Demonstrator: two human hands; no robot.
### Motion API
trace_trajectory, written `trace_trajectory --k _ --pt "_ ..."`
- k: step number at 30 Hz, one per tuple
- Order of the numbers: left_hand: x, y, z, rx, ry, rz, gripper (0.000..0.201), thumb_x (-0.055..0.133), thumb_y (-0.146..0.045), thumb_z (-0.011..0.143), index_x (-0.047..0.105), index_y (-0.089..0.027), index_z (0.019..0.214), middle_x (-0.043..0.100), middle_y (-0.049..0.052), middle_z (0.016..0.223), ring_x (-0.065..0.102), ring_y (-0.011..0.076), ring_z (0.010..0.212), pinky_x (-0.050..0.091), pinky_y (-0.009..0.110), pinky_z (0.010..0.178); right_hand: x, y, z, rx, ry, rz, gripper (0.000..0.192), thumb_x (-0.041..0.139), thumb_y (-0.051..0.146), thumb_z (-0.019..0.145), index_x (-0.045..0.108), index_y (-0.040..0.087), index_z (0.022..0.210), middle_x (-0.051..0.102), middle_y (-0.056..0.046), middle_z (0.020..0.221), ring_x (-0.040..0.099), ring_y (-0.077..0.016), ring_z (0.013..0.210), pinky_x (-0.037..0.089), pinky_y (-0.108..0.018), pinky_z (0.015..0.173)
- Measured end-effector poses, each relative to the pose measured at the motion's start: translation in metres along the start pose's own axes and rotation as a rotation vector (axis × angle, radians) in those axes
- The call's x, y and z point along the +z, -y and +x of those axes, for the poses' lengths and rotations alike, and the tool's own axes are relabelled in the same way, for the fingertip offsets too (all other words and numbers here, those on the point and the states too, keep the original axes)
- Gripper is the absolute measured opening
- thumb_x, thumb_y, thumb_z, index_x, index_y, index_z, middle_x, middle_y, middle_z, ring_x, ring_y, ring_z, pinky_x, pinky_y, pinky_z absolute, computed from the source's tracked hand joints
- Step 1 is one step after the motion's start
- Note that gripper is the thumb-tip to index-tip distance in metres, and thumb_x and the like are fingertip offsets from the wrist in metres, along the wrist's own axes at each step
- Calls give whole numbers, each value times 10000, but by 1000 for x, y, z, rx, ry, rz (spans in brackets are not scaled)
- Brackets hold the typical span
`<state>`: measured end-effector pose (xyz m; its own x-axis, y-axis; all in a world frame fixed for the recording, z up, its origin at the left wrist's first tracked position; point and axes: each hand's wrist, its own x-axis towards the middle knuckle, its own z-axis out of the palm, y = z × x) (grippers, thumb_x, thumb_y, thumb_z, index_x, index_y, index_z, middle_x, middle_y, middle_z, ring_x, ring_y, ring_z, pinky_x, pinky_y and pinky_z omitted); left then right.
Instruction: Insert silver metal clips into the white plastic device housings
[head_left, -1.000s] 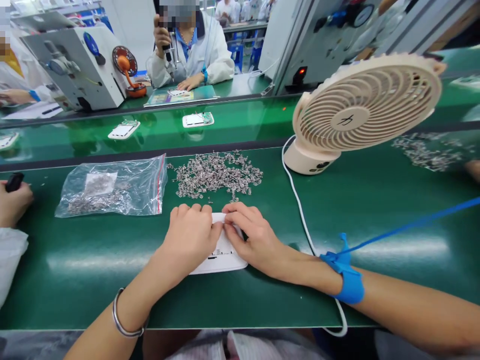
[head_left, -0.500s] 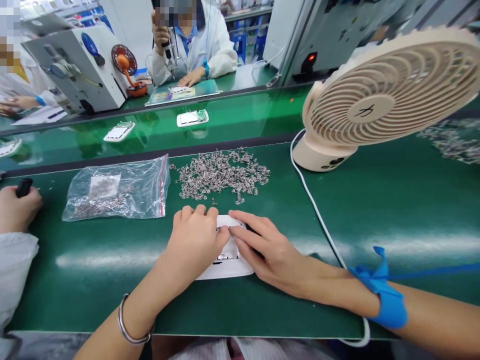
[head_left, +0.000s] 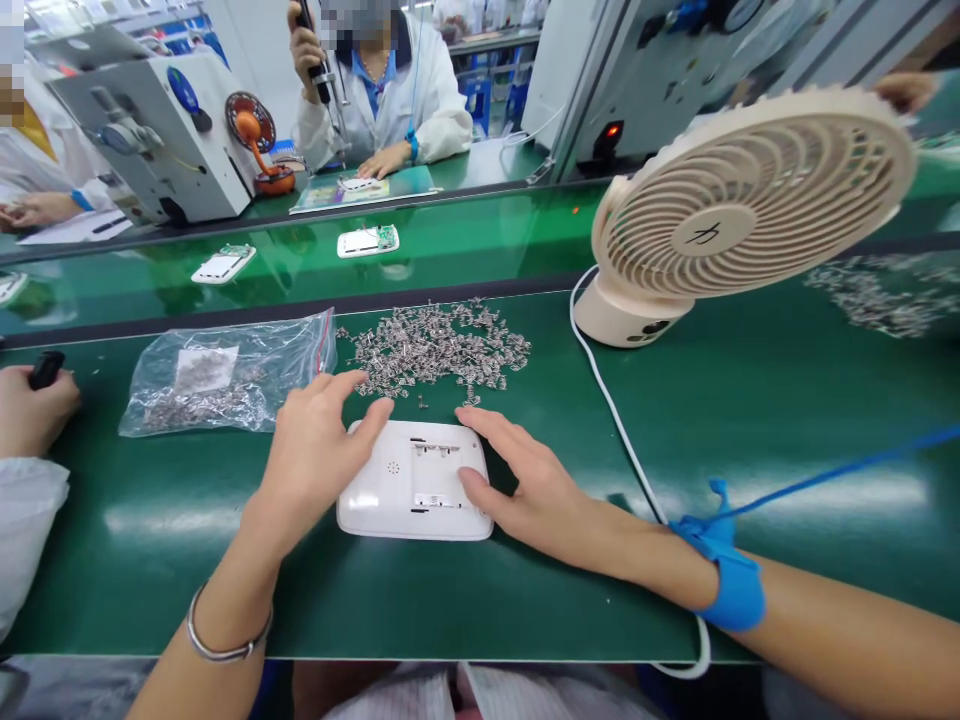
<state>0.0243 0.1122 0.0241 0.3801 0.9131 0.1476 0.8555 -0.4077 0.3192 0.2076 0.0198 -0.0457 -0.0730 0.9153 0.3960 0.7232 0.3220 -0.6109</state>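
Observation:
A white plastic housing (head_left: pixel 375 500) lies flat on the green bench, its battery compartment (head_left: pixel 439 475) facing up with small metal contacts along two sides. My left hand (head_left: pixel 319 450) is over the housing's upper left corner, thumb and forefinger apart, nothing between them. At the right end of the housing is my right hand (head_left: pixel 525 480), its thumb beside the compartment and its fingers stretched along the far corner. Beyond the housing spreads a loose pile of small metal spring contacts (head_left: pixel 439 345).
A clear zip bag (head_left: pixel 225 375) of metal parts lies left of the pile. At right stands a beige fan (head_left: pixel 634 310) with a white cable (head_left: pixel 619 410). White units (head_left: pixel 367 241) sit on the green conveyor behind. Another person's hand (head_left: pixel 37 405) is at far left; a co-worker (head_left: pixel 416 90) sits opposite.
My left hand has lifted off the battery compartment and moved left, uncovering the housing. My right hand has stayed at the housing's right end, its thumb now apart from the fingers.

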Motion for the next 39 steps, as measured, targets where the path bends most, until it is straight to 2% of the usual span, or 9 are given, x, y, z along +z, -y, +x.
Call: trace_trajectory --k 5,10,15,18,21,25,28,35,39 --pt "-1 -4 -5 55 100 -31 382 462 -413 820 594 -188 1100 633 63 1027 565 238 938 428 400 851 0 1 2 -11 7 14 350 459 200 823 461 156 1170 581 -121 1140 566 -223 1017 501 -399 854" --pt "-2 -7 -7 56 311 35 692 557 -617 678 500 -211 1235 532 94 1122 507 292 999 413 446 855 0 2 1 -21 -27 22 289 467 232 840 478 175 1123 612 -100 1028 587 -209 911 507 -381 784" --pt "-14 5 -14 273 590 65 377 564 -359 719 599 -339 1094 533 49 1114 503 267 1024 393 453 893 1 4 -2 -46 -43 138 241 451 229 866 453 179 1102 579 2 695 528 -113 584 481 -241 568" --pt "-24 26 -27 269 488 176 399 474 -192 730 629 -392 1038 396 7 1358 347 341 1239 315 549 961 1 5 -2 -60 -51 124 212 452 207 862 470 181 1072 572 7 685 523 -110 578 463 -235 556" --pt "-33 56 -42 76 353 366 373 439 -155 730 687 -351 927 352 -12 1411 295 417 1266 325 599 936 2 4 -1 -86 -41 122 157 443 197 862 501 186 1007 561 6 680 506 -111 577 446 -239 544" --pt "-43 90 -50 -192 130 675 301 414 -152 760 709 -214 774 404 92 1369 376 451 1192 387 595 866 2 3 -1 -114 -11 95 112 434 169 860 519 178 932 535 4 667 474 -108 570 425 -237 530" --pt "-43 92 -39 -295 41 777 332 381 -251 816 686 -154 902 401 181 1338 392 474 1149 389 614 831 2 3 0 -150 25 65 113 423 160 865 526 167 912 507 3 652 464 -108 568 411 -233 520" --pt "-7 73 35 -279 91 305 814 373 -653 762 275 -145 1390 216 178 1460 214 488 1269 225 661 951 5 1 1 -201 26 35 129 415 160 864 538 163 903 506 -8 660 474 -114 584 419 -238 539" --pt "11 75 63 -364 74 9 571 496 -475 754 509 -168 1235 320 187 1413 291 488 1235 191 677 947 4 2 0 -182 39 52 131 414 166 862 541 169 894 513 -13 673 480 -118 597 424 -242 546"
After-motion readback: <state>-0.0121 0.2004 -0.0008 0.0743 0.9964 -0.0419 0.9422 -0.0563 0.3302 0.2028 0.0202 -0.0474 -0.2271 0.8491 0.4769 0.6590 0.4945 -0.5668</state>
